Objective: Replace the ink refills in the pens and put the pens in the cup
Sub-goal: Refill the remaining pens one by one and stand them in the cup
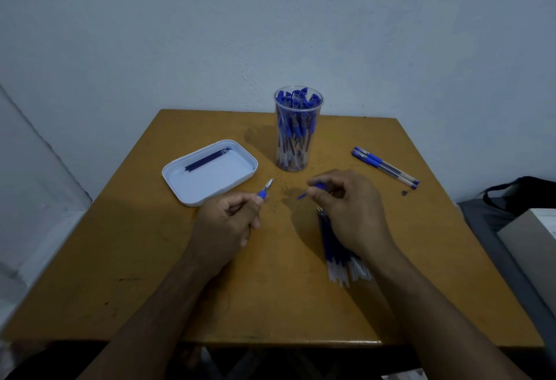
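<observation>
The left hand (231,223) is curled shut around a pen (266,190), of which only the blue grip and the metal tip stick out past the thumb and forefinger, the tip slanting up and away toward the tray. The right hand (346,205) pinches a small blue pen part (314,189) between thumb and fingertips; one thin blue end juts out toward the left hand, and most of the piece is hidden by the fingers, so what it is cannot be told for sure. The two hands are apart, with bare table (150,274) between them.

Under the right wrist lies a bundle of refills (337,247) flat on the table, dark blue along most of their length and clear at the near ends. The cup (298,130), a tall clear one, stands upright beyond the hands near the far edge of the table, packed with blue-capped pens. To the right of the cup, well apart from it, two capped pens (385,166) lie side by side, touching, slanted toward the right edge. To the left of the cup sits a shallow white tray (207,187), holding a few dark refills (206,159) close to its far rim. Small dark specks dot the table between the cup and the hands.
</observation>
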Available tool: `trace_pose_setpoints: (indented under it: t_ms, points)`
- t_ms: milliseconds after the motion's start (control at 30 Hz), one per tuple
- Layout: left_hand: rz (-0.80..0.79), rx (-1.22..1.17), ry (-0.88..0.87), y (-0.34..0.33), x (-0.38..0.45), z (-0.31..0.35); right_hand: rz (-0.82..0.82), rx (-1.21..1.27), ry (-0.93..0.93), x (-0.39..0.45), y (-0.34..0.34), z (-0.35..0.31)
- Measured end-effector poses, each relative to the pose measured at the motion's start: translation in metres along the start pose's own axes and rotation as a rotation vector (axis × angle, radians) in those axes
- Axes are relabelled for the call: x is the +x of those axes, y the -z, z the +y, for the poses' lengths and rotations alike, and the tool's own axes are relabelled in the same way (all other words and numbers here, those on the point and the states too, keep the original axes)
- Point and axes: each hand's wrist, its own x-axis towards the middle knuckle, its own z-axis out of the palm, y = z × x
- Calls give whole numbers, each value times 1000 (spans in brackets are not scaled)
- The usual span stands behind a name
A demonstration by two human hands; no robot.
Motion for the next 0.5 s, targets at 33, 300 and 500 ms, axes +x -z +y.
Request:
trace_pose_setpoints:
  t_ms: [33,300,500]
  points:
    - [24,-17,-6,-1,0,0,-21,-94,52,-3,-2,0]
    - [49,50,-49,-4,-4,-5,-182,-541,210,-23,-21,-13]
    - [-11,34,-93,-6,-7,-1,-219,-652,275,-22,-30,-10]
